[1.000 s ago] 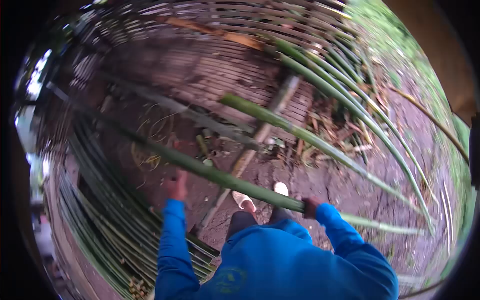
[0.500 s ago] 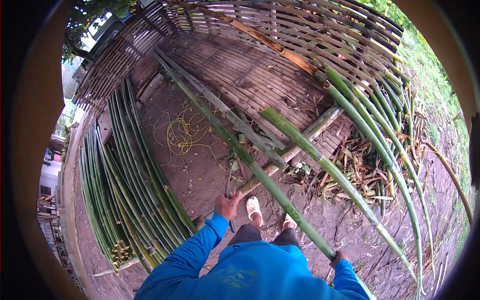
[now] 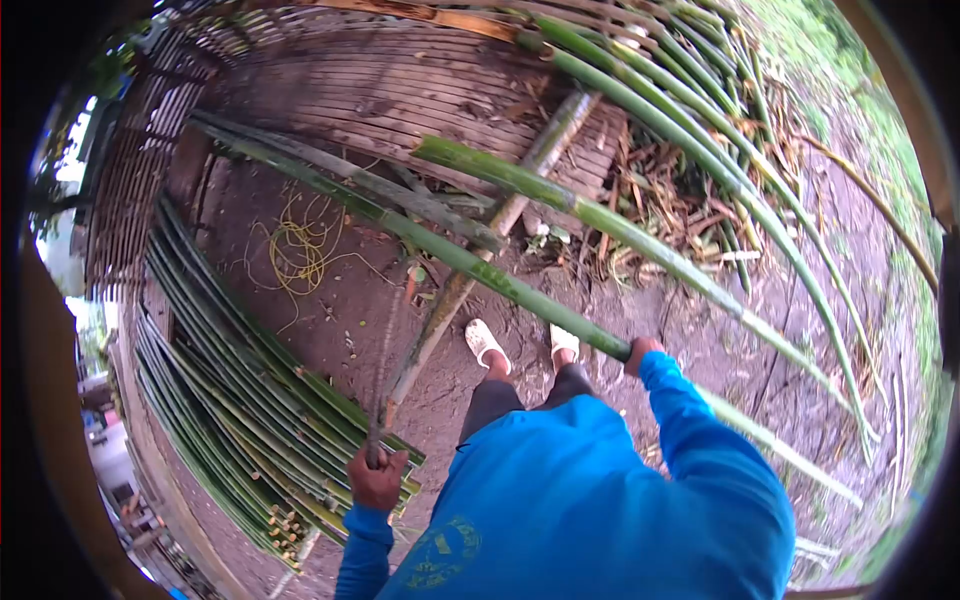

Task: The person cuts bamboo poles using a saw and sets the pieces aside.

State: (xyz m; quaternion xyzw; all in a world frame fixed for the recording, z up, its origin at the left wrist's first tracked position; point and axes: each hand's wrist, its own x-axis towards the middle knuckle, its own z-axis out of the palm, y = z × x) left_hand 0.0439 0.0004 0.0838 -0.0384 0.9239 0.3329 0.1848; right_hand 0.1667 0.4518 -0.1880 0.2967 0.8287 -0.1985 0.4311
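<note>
My right hand is wrapped around a green bamboo pole, which slants away to the upper left across a supporting bamboo log. At the lower left, my left hand is closed on the handle of a machete. Its long, dark, blurred blade points up and away, beside the log. Another cut green bamboo pole lies across the same log to the right. A grey, weathered length of wood or bamboo rests next to the held pole.
Bundled bamboo poles lie at left, near tangled yellow cord on the dirt. A slatted bamboo platform stands ahead. More long poles and a heap of bamboo scraps are at right. My feet wear white clogs.
My left hand has moved away from the log toward the lower left, the machete now extending forward. My right hand stays on the pole, apparently further up it. The camera view has shifted.
</note>
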